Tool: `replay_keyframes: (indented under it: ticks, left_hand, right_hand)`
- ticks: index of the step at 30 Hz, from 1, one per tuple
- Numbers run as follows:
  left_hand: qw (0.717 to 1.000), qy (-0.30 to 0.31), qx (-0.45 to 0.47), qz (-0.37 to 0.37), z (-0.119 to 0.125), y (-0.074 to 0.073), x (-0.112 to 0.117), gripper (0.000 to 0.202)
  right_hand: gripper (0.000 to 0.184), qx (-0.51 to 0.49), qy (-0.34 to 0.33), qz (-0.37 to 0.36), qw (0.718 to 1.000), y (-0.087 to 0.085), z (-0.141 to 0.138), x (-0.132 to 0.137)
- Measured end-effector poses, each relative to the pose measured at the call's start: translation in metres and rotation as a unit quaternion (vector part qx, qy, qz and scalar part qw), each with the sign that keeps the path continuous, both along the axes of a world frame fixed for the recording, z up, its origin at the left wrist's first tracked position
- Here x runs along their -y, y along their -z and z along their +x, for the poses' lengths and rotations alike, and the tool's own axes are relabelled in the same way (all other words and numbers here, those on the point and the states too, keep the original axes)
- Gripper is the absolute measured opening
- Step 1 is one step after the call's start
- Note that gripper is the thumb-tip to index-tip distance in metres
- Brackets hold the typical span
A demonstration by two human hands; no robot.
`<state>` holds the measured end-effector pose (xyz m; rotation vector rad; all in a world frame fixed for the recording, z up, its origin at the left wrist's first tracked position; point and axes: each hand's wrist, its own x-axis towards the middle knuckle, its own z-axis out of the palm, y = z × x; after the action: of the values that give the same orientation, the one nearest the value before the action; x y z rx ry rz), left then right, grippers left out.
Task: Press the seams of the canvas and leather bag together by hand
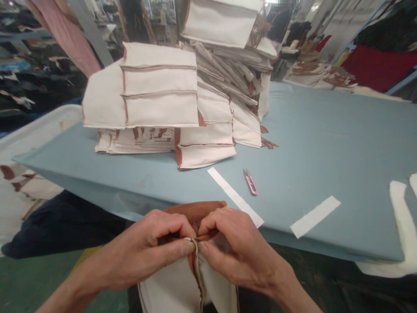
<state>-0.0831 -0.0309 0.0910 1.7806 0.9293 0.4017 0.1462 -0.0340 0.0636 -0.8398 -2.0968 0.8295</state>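
Both hands pinch a sewn cream fabric piece with brown lining, right at a seam near the table's front edge. My left hand grips one side of the seam between thumb and forefinger. From the other side, my right hand pinches the same spot, thumbs almost touching. Brown fabric shows behind the fingers, and the lower part of the piece hangs toward my lap. Beyond the hands, pink thread snips lie on the blue table cover.
Stacked cream fabric pieces with brown edges cover the table's back left. Two white strips, one long and one short, lie near the front. White fabric hangs over the right edge. A person's pink sleeve shows at the upper left.
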Motion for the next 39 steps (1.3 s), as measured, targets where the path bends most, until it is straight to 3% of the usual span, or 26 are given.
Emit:
replay_keyframes:
  ticks: [8,17,21,25,28,31,39]
  left_hand:
    - [1.0,0.001,-0.017,0.013,0.001,-0.004,0.0,0.026]
    - [0.997,-0.004,-0.07,0.035,0.003,-0.003,0.003,0.028]
    - [0.989,-0.033,-0.11,0.098,0.009,-0.003,0.006,0.025]
    - [0.978,-0.001,-0.115,0.177,0.014,-0.007,0.007,0.027]
    - [0.973,0.014,-0.099,0.208,0.014,-0.006,0.006,0.028]
    - [0.978,0.022,-0.104,0.177,0.009,-0.002,0.004,0.029]
    - [0.982,0.062,-0.128,0.121,-0.006,-0.005,-0.009,0.031]
  right_hand:
    - [0.015,0.055,-0.014,0.132,0.99,-0.015,-0.002,0.0]
    - [0.028,0.144,0.025,0.18,0.973,-0.019,-0.004,0.002]
    - [0.026,0.107,0.016,0.139,0.984,-0.011,-0.008,0.002]
    - [0.025,0.079,0.006,0.06,0.995,-0.007,-0.01,0.003]
    - [0.013,0.057,0.009,-0.017,0.998,-0.007,-0.009,0.004]
    - [0.007,0.064,0.025,-0.036,0.997,-0.009,-0.009,0.003]
    - [0.025,0.044,0.015,-0.108,0.993,-0.009,-0.015,-0.005]
